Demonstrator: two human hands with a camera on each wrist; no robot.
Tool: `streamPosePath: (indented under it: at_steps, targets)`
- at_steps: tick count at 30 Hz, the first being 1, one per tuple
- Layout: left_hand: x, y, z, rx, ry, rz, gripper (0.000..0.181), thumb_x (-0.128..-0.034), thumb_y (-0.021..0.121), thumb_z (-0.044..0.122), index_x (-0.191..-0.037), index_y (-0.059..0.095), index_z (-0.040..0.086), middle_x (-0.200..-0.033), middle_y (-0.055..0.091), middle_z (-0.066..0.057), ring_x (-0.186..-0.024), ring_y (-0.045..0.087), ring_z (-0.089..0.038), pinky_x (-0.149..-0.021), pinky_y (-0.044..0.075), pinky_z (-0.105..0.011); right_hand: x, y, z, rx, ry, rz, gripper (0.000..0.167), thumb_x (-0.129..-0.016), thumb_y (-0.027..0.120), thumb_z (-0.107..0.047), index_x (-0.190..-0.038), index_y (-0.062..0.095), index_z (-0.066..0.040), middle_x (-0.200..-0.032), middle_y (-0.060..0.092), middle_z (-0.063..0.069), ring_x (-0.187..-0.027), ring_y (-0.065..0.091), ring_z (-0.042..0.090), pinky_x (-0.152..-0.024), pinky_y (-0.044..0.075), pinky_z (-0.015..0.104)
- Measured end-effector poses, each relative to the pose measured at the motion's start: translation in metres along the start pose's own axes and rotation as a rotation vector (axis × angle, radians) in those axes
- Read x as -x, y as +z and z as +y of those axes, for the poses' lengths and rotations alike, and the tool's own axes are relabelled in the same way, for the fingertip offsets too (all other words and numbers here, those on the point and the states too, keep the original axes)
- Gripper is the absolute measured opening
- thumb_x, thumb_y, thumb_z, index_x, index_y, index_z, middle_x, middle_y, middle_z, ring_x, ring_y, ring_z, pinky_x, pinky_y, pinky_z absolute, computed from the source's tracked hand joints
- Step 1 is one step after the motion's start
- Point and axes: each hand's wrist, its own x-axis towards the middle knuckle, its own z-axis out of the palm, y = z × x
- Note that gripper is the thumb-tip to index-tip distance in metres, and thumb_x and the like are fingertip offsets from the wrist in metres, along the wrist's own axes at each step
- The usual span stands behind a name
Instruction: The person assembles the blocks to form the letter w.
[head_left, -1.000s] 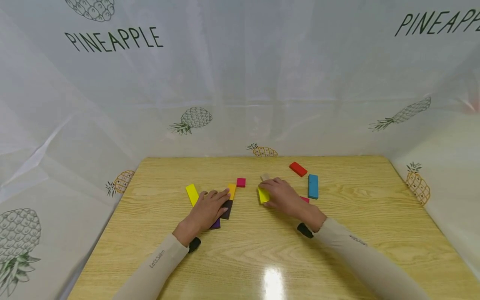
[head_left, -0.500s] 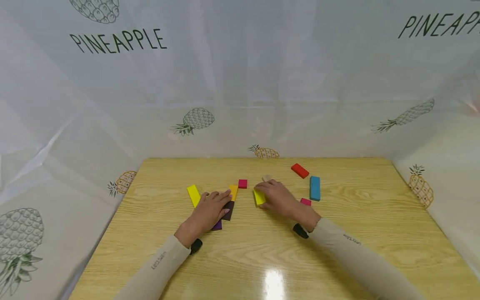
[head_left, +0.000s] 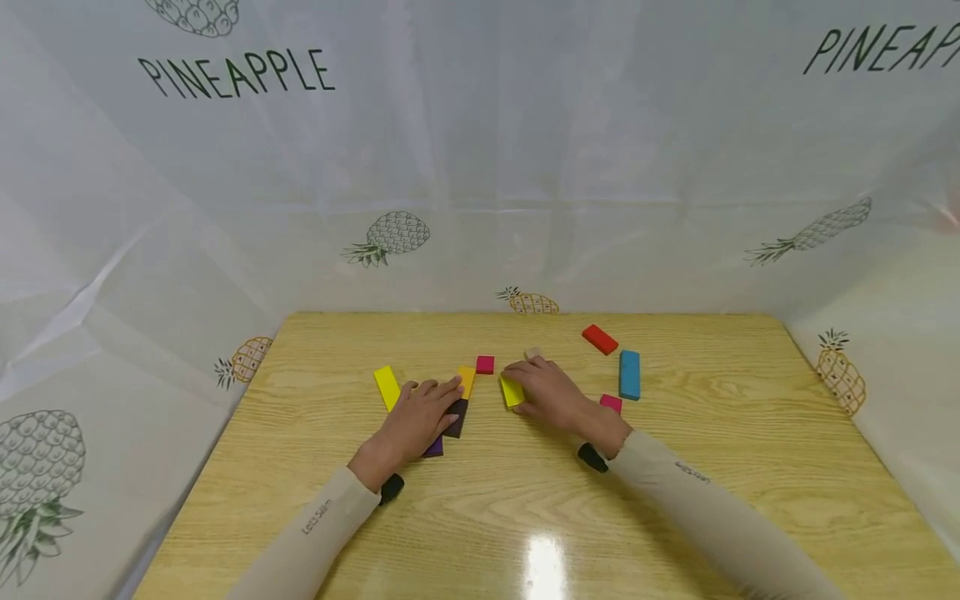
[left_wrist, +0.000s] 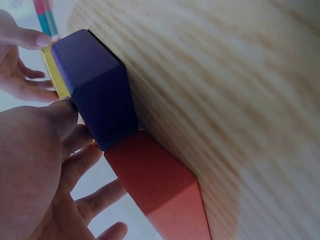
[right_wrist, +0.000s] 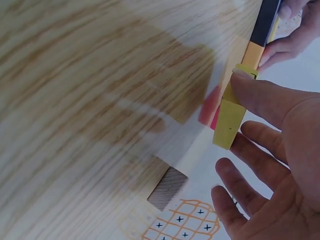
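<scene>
My right hand [head_left: 551, 394] pinches a yellow block [head_left: 513, 389] between thumb and fingers; the right wrist view shows the thumb on the yellow block [right_wrist: 230, 122]. My left hand [head_left: 417, 421] lies over several blocks, touching an orange block [head_left: 466, 382] and a black block [head_left: 456, 418] that meet end to end. A purple block [head_left: 434, 447] shows below that hand, and another yellow block [head_left: 386, 386] lies at its far left side. In the left wrist view the thumb is against a dark purple block [left_wrist: 100, 90], which touches a red block [left_wrist: 160, 185].
A pink block [head_left: 485, 365] lies between the hands, towards the back. Beyond my right hand is a pale wooden block [head_left: 532, 353]. Further right are a red block [head_left: 600, 339], a blue block [head_left: 629, 375] and another pink block [head_left: 611, 403]. A patterned sheet surrounds the table [head_left: 480, 517].
My right hand has moved left with the yellow block, closer to the orange block. My left hand has stayed in place on its blocks.
</scene>
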Motion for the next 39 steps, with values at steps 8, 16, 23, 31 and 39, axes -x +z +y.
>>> streamPosePath:
  at_steps: [8,16,23,31,39]
  targets:
    - [0.0,-0.001,0.001,0.005,-0.011,-0.01,0.048,-0.1101,0.058,0.031,-0.154,0.057,0.01,-0.163,0.049,-0.006,-0.137,0.053,-0.035,-0.11,0.042,-0.059,-0.004,0.004,0.002,0.01,-0.012,-0.011,0.056,-0.091,0.085,-0.014,-0.14,0.065,0.001,-0.142,0.065,0.017,-0.138,0.053,0.04,-0.118,0.038,0.059]
    - [0.001,-0.003,0.003,-0.002,-0.013,-0.014,0.048,-0.1101,0.058,0.031,-0.154,0.057,0.011,-0.163,0.049,-0.006,-0.137,0.053,-0.034,-0.109,0.042,-0.058,-0.007,0.007,0.003,0.002,-0.022,-0.024,0.055,-0.091,0.085,-0.013,-0.14,0.065,0.002,-0.142,0.065,0.017,-0.134,0.055,0.039,-0.119,0.037,0.058]
    - [0.001,-0.004,0.003,-0.017,-0.009,-0.007,0.048,-0.11,0.058,0.032,-0.153,0.057,0.011,-0.162,0.05,-0.005,-0.136,0.054,-0.034,-0.108,0.043,-0.057,-0.011,0.009,0.005,0.003,-0.058,-0.014,0.051,-0.092,0.084,-0.011,-0.138,0.067,0.003,-0.141,0.065,0.018,-0.132,0.057,0.039,-0.122,0.033,0.059]
    - [0.0,-0.001,0.002,-0.018,-0.008,-0.006,0.049,-0.1106,0.057,0.033,-0.154,0.056,0.012,-0.163,0.049,-0.005,-0.136,0.054,-0.034,-0.109,0.042,-0.057,-0.013,0.009,0.004,0.0,-0.057,-0.009,0.047,-0.093,0.083,-0.011,-0.138,0.071,-0.003,-0.139,0.062,0.019,-0.127,0.057,0.038,-0.115,0.042,0.057]
    - [0.001,-0.002,0.002,-0.029,-0.009,-0.009,0.049,-0.1105,0.057,0.033,-0.154,0.056,0.012,-0.163,0.049,-0.005,-0.136,0.054,-0.033,-0.108,0.043,-0.056,-0.015,0.011,0.004,0.025,-0.074,0.011,0.049,-0.09,0.085,-0.012,-0.137,0.072,-0.005,-0.137,0.065,0.017,-0.125,0.059,0.036,-0.116,0.042,0.055]
